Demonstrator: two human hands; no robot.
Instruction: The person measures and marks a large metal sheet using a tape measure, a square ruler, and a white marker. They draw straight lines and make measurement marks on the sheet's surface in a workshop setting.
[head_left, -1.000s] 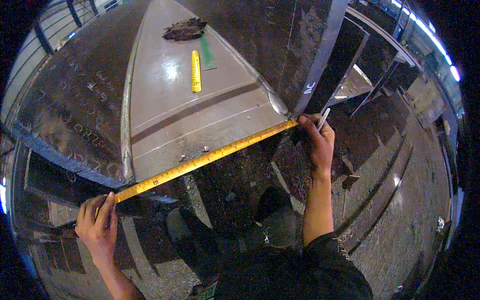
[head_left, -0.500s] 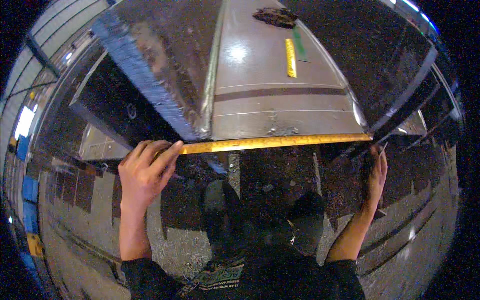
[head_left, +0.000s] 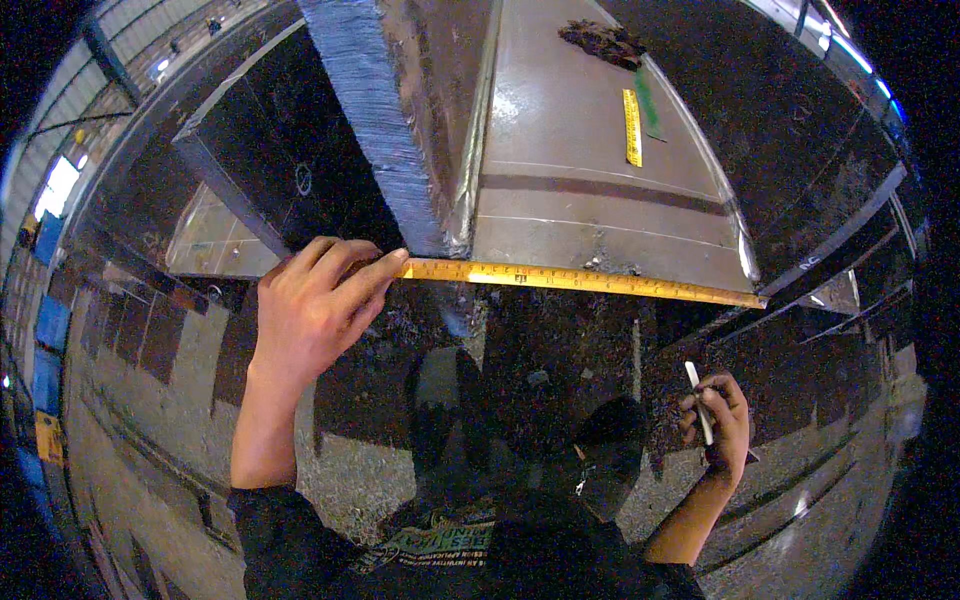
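Observation:
A yellow tape measure [head_left: 560, 282] stretches along the front edge of a grey-brown steel plate [head_left: 560, 235]. My left hand [head_left: 318, 305] is closed round the tape's left end, by the rough-cut edge of an upright steel plate [head_left: 375, 120]. The far end of the tape rests at the plate's right front corner, with no hand on it. Lower down on the right, my right hand [head_left: 725, 410] pinches a thin white stick [head_left: 699, 402] that looks like chalk or soapstone. It is held clear of the steel.
Upright dark steel plates stand on both sides of the flat one. On it lie a short yellow scale strip [head_left: 633, 128], a green strip [head_left: 649, 104] and a dark, crumpled clump [head_left: 602, 43]. A dark plate [head_left: 290, 150] with a chalked circle stands left.
My right hand has let go of the tape's right end and drawn back toward me, the white stick now showing. The left hand still holds the tape. The whole view has turned slightly.

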